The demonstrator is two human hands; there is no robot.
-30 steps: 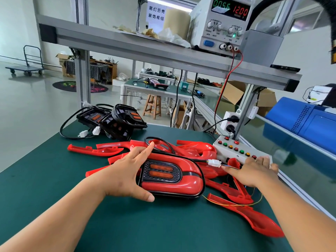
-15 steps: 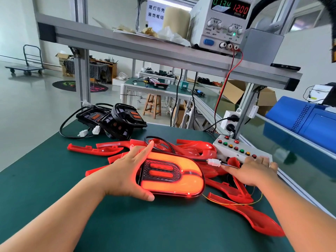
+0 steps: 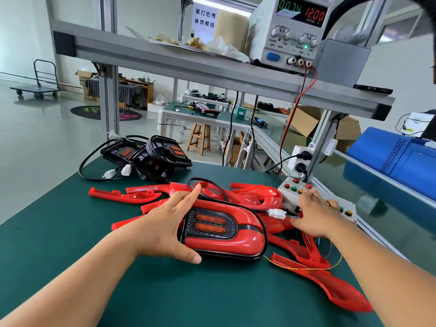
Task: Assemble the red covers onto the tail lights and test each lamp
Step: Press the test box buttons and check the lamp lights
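Observation:
A tail light with its red cover [image 3: 226,234] fitted lies on the green mat, unlit. My left hand [image 3: 169,223] holds its left end, fingers straight along the far side and thumb along the near edge. Its black cable ends in a white connector [image 3: 278,213] plugged toward the white button box [image 3: 292,197]. My right hand [image 3: 313,213] rests on that box with fingers spread over the coloured buttons. Loose red covers [image 3: 254,192] lie behind and to the right of the lamp. Two black tail lights without covers [image 3: 151,159] sit at the back left.
A power supply [image 3: 290,31] on the upper shelf reads 0.074 and 12.00, with red and black leads running down to the box. One red cover [image 3: 339,291] lies near the right front, and yellow wires [image 3: 306,267] cross it. An aluminium frame post [image 3: 111,109] stands at the back left.
The lamp was dark, then glowed bright red half a second ago, and is dark again now. My right hand's fingers have shifted farther up the button box. The current reading changed.

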